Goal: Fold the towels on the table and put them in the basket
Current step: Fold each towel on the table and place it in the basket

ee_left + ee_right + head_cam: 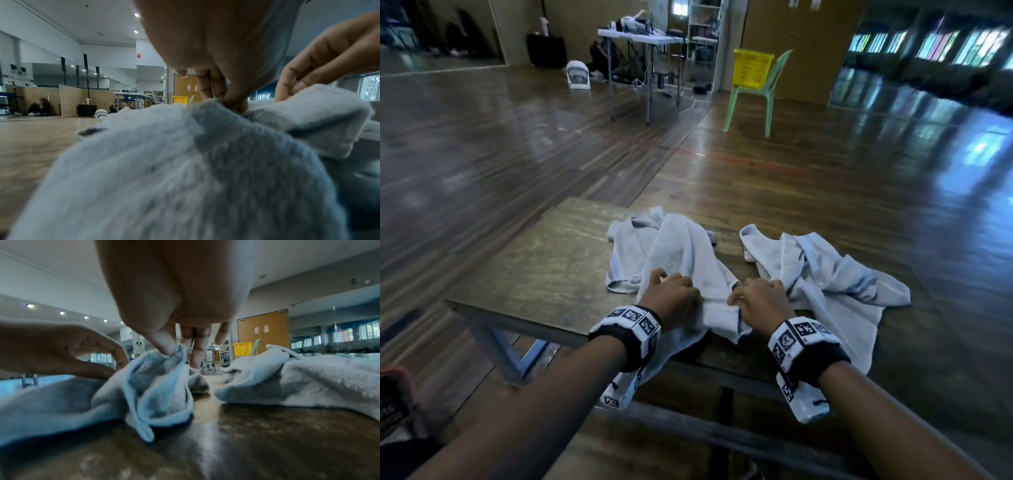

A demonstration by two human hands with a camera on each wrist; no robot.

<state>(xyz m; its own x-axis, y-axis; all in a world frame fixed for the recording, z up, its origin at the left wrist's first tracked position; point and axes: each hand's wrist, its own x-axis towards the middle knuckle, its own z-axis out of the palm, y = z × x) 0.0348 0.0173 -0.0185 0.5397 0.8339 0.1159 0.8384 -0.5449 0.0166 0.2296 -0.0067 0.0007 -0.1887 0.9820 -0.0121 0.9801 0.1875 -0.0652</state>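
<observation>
Wooden table [544,260] holds two crumpled towels; left hand [671,296] and right hand [760,301] each pinch the near towel's [681,253] edge, probably to spread it flat.

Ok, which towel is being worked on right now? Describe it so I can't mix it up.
On the wooden table lie two crumpled pale towels. It is the left towel, nearest the table's front edge. Unlike the right towel, both hands pinch its near hem.

The left towel [164,178] blurs close to the left wrist camera; both hands hide its pinched near edge.
</observation>
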